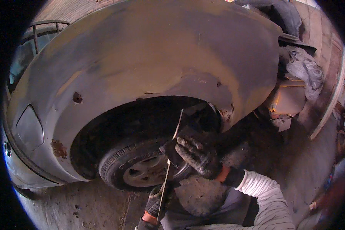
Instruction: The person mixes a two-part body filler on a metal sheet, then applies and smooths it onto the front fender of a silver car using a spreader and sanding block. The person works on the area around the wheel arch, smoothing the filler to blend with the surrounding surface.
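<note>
My left hand (156, 201), in a dark work glove, is closed round the lower part of a long, thin, pale-edged strip (166, 177). The strip slants up in front of the wheel, seen nearly edge-on. Across its middle lies a dark, flat piece (171, 154), perhaps sandpaper; its kind is unclear. My right hand (197, 156), also gloved, has its fingers curled over that piece and presses it against the strip. Behind both hands is a car wheel (147, 172) with a dusty rim. Above it curves the car's fender (153, 50), patched with grey and tan filler.
Rust spots (59, 148) mark the wheel arch edge. A fuel flap (30, 128) is at the left. Crumpled grey plastic (306, 71) lies over a cardboard box (289, 100) at the right. A long plank (329, 109) leans beyond the box. The concrete floor (92, 207) is dirty.
</note>
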Available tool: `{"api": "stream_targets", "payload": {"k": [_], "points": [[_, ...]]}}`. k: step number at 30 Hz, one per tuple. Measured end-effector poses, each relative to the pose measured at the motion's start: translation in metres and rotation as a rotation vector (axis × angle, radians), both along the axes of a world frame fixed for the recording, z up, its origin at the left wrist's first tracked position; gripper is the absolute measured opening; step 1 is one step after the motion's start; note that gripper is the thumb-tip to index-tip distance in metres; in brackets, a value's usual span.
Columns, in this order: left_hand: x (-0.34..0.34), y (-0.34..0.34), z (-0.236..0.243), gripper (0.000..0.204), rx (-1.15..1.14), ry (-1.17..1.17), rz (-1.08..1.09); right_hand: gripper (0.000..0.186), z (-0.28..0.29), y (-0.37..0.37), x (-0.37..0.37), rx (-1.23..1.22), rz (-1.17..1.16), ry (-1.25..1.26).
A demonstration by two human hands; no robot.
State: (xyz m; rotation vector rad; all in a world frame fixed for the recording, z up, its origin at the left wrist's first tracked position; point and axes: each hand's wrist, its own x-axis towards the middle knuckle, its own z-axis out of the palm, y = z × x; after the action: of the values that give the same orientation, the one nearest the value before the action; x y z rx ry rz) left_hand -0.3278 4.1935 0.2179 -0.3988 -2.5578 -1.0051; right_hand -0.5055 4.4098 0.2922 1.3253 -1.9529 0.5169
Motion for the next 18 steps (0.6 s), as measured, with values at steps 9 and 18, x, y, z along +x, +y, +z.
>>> {"api": "stream_targets", "payload": {"k": [9, 18], "points": [[0.012, -0.005, 0.006, 0.041, 0.615, -0.241, 0.196, 0.044, 0.156, 0.041, -0.123, -0.515, -0.218, 0.333], [0.013, -0.004, -0.005, 0.025, 1.617, -0.565, 0.116, 0.041, 0.215, 0.001, -0.18, -0.563, -0.228, 0.593]]}}
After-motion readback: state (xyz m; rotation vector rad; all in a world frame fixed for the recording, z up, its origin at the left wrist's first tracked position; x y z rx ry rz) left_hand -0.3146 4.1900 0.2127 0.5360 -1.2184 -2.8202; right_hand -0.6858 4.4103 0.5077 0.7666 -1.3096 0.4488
